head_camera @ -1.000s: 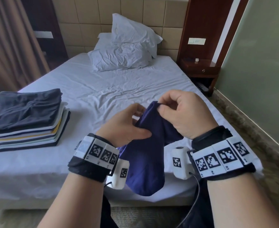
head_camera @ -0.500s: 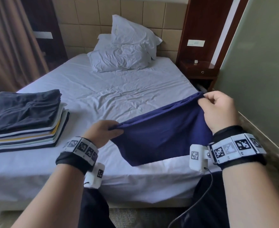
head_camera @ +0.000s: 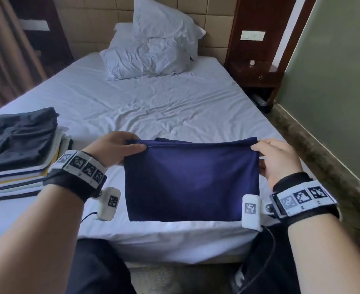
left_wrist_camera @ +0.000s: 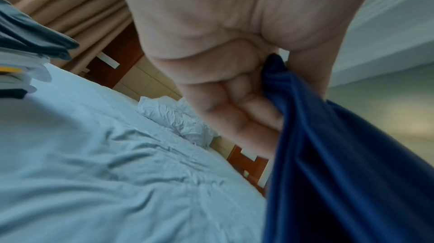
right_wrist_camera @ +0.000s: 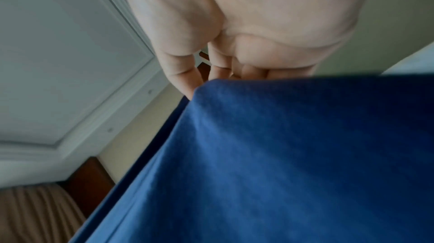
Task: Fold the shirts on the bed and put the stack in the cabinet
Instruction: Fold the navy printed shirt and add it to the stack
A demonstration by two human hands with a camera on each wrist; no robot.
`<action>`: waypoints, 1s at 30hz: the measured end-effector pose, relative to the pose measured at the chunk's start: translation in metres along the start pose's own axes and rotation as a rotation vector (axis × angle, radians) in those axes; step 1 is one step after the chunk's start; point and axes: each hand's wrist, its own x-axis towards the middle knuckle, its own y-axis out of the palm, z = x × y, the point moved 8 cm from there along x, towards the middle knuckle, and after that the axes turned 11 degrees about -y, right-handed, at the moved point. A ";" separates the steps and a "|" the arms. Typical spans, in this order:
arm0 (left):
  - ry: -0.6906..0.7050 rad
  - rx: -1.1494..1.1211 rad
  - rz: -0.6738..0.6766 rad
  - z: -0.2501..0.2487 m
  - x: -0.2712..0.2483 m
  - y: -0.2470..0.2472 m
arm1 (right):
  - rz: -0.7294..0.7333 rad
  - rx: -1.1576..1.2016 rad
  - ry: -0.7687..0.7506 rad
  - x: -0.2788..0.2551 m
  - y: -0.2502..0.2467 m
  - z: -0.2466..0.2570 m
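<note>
A folded navy blue shirt point(head_camera: 191, 181) hangs as a flat rectangle over the near edge of the bed point(head_camera: 153, 111). My left hand point(head_camera: 119, 149) pinches its top left corner, thumb on the near face. My right hand point(head_camera: 276, 158) pinches the top right corner. In the left wrist view my curled fingers point(left_wrist_camera: 246, 109) clamp the blue shirt point(left_wrist_camera: 340, 163). In the right wrist view the blue shirt point(right_wrist_camera: 281, 154) hides the fingertips point(right_wrist_camera: 183, 78) of that hand. A stack of folded shirts point(head_camera: 20, 149), a dark grey one on top, lies on the bed to the left.
Two white pillows point(head_camera: 151, 47) lean against the tiled headboard. A dark wooden nightstand point(head_camera: 257, 77) stands right of the bed, beside a green wall point(head_camera: 334, 81). Brown curtains point(head_camera: 3, 60) hang at the far left. The white sheet is wrinkled mid-bed.
My hands have drawn apart, from close together on a bunched shirt to its two top corners. The shirt now hangs level and spread flat, lower and nearer the bed's edge.
</note>
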 end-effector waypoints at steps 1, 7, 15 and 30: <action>-0.013 0.001 -0.084 0.001 0.021 -0.004 | -0.022 -0.064 0.001 0.013 0.002 -0.007; -0.358 0.012 -0.461 0.083 0.107 0.003 | 0.122 -0.786 -0.106 0.057 0.049 -0.060; -0.529 0.167 -0.355 0.164 0.138 0.003 | 0.731 -1.323 0.060 0.008 0.110 -0.191; -0.541 0.059 -0.287 0.128 0.088 0.025 | 0.664 -1.102 -0.038 0.022 0.085 -0.138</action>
